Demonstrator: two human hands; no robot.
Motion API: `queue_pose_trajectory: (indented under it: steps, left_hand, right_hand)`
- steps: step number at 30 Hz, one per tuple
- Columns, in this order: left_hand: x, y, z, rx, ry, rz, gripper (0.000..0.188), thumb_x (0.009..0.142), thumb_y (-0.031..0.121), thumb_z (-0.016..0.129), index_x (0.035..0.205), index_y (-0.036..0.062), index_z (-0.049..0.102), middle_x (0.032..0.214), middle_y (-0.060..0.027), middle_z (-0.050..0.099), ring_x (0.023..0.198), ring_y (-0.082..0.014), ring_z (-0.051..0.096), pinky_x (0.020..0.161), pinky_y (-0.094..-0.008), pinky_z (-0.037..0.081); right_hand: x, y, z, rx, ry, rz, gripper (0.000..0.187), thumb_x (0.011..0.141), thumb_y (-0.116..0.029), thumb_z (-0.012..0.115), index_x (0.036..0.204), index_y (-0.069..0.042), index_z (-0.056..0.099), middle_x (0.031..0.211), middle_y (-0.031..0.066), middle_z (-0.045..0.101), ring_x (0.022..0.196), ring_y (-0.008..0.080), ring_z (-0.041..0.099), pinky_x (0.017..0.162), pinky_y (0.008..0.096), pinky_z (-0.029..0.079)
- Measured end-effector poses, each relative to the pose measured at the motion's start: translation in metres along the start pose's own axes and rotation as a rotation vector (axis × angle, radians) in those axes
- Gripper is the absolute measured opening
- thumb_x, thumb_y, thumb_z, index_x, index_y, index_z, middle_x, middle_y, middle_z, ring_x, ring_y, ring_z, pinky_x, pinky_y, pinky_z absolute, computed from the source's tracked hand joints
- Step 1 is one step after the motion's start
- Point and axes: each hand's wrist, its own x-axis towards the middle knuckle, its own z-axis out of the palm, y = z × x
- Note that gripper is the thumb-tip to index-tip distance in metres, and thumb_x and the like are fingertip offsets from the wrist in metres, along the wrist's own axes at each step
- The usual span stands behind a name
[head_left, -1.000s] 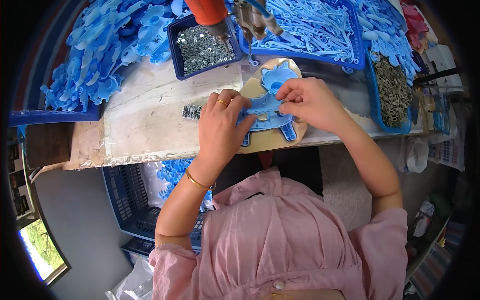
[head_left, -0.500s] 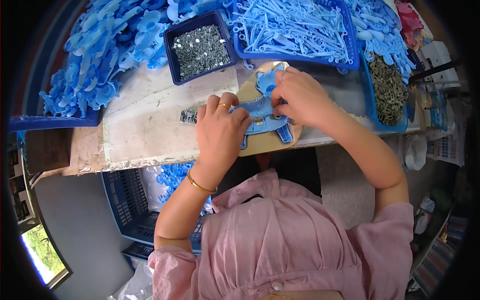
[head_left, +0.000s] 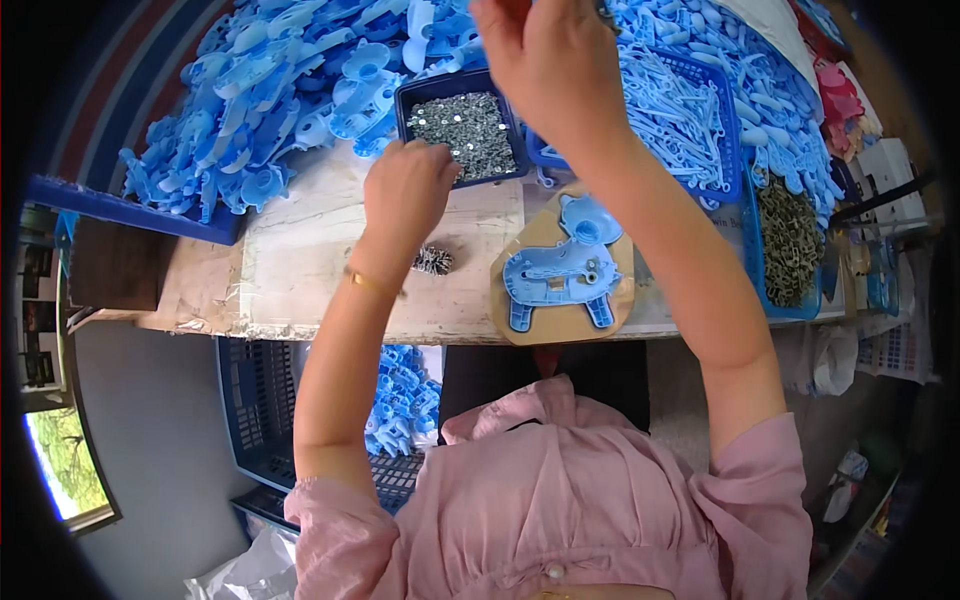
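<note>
My left hand (head_left: 408,188) is at the near edge of a dark blue bin (head_left: 519,160) of small metal pieces (head_left: 462,130). Its fingers are curled together, and whatever they hold is hidden. My right hand (head_left: 562,75) reaches high over the far side of the table, its fingertips partly cut off by the upper edge of the picture. Below it, a light blue plastic half-shell (head_left: 540,262) shaped like an animal lies hollow side up on a tan board (head_left: 535,325). Small metal parts sit inside the shell. Neither hand touches it.
Blue shell parts (head_left: 255,110) are heaped at the far left. Behind the board stands a blue basket (head_left: 735,130) of thin blue rods; to the right is a bin of brownish metal clips (head_left: 788,240). A little pile of screws (head_left: 433,260) lies left of the board.
Both hands have left the shell. My left hand has moved to the bin of metal pieces; my right has gone up and away. The view has shifted, and the shell now lies uncovered.
</note>
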Motion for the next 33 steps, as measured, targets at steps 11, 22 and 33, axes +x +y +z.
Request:
queue_pose_trajectory:
  steps: [11, 22, 33]
  left_hand:
    - [0.043, -0.016, 0.036, -0.012, -0.198, 0.109, 0.025, 0.083, 0.035, 0.078, 0.090, 0.0124, 0.071, 0.085, -0.0101, 0.073, 0.093, -0.0316, 0.067, 0.078, -0.0435, 0.055]
    - [0.010, 0.014, 0.015, -0.555, 0.058, 0.132, 0.018, 0.090, 0.022, 0.075, 0.095, 0.0048, 0.070, 0.081, -0.0136, 0.072, 0.073, -0.0329, 0.070, 0.066, -0.0416, 0.053]
    - [-0.034, 0.067, 0.000, -0.487, 0.260, 0.322, 0.025, 0.078, 0.035, 0.082, 0.078, 0.0132, 0.068, 0.071, -0.0013, 0.066, 0.069, -0.0223, 0.065, 0.058, -0.0368, 0.050]
  right_hand:
    - [0.021, -0.017, -0.042, 0.602, -0.481, 0.434, 0.045, 0.082, -0.013, 0.082, 0.117, 0.002, 0.057, 0.087, 0.0080, 0.068, 0.068, 0.0136, 0.067, 0.066, 0.0282, 0.054]
    - [-0.004, 0.018, -0.031, 0.958, -0.367, -0.272, 0.036, 0.091, -0.010, 0.071, 0.121, 0.000, 0.053, 0.092, 0.0053, 0.066, 0.082, 0.0090, 0.062, 0.072, 0.0259, 0.051]
    - [-0.040, -0.025, -0.060, 1.127, -0.451, 0.479, 0.036, 0.087, -0.004, 0.072, 0.118, 0.000, 0.055, 0.089, 0.0029, 0.063, 0.078, 0.0086, 0.061, 0.070, 0.0263, 0.050]
